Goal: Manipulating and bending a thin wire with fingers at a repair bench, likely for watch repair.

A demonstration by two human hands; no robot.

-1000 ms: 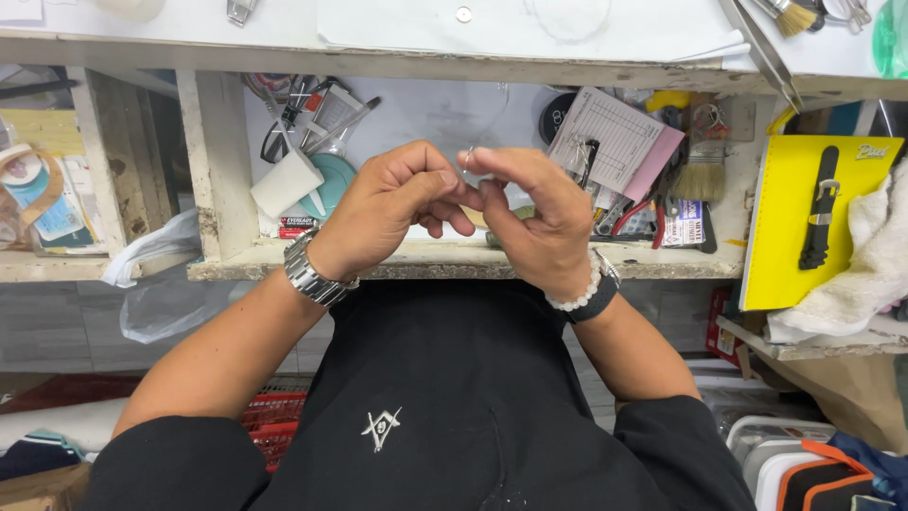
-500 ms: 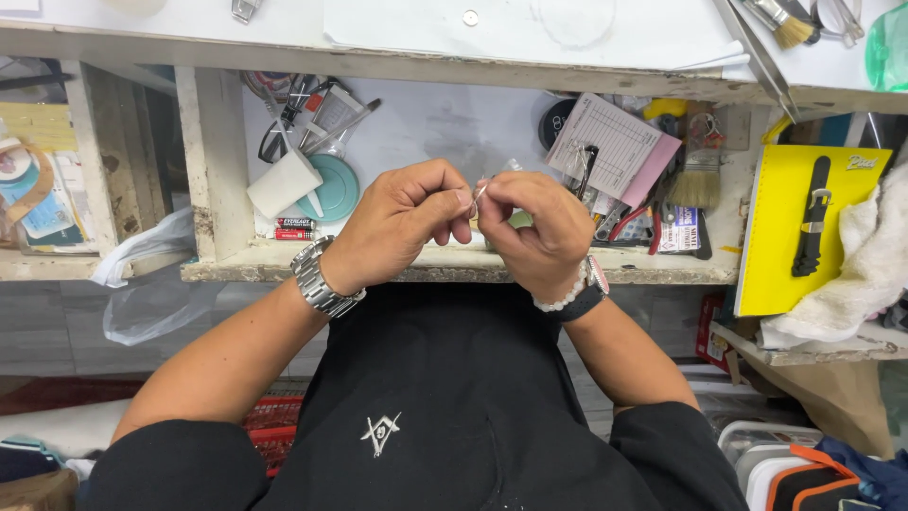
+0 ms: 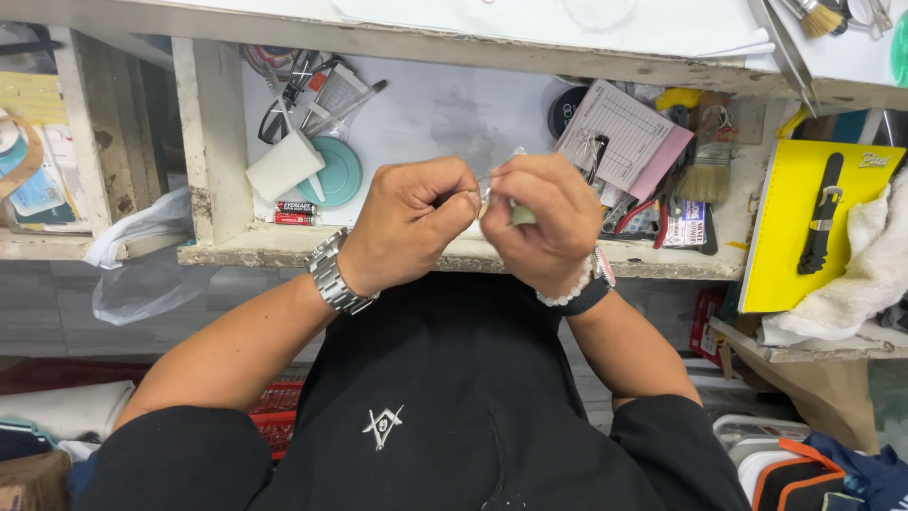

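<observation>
Compared with a second ago, the two hands are being held closer together and a little higher against the front edge of the open drawer (image 3: 454, 254), so that the knuckles that were slightly apart are now almost touching; this is being read as finer, closer work on the small piece pinched between them. The left hand (image 3: 409, 220), worn with a metal watch (image 3: 333, 275), is being kept curled, its thumb and forefinger pressed onto a small clear piece with a thin metal edge (image 3: 488, 185), which is being held just above the drawer's front edge, between both sets of fingertips. The right hand (image 3: 541, 220), with a bead bracelet and dark band at the wrist, is being closed on the same piece, and a small pale green bit (image 3: 522, 216) is being gripped with it; what that bit is cannot be told. In the drawer, at its left side, a white block (image 3: 282, 167), a round teal lid (image 3: 337, 172), spectacles and thin metal tools are being kept, with two small batteries (image 3: 295, 213) near the front left corner. Toward the right side a lined paper pad (image 3: 615, 132), a pink sheet, pliers and a bristle brush (image 3: 704, 176) are being stored. Further right, a yellow card with a black strap (image 3: 819, 223) is being leaned beside a white towel (image 3: 875, 265).
</observation>
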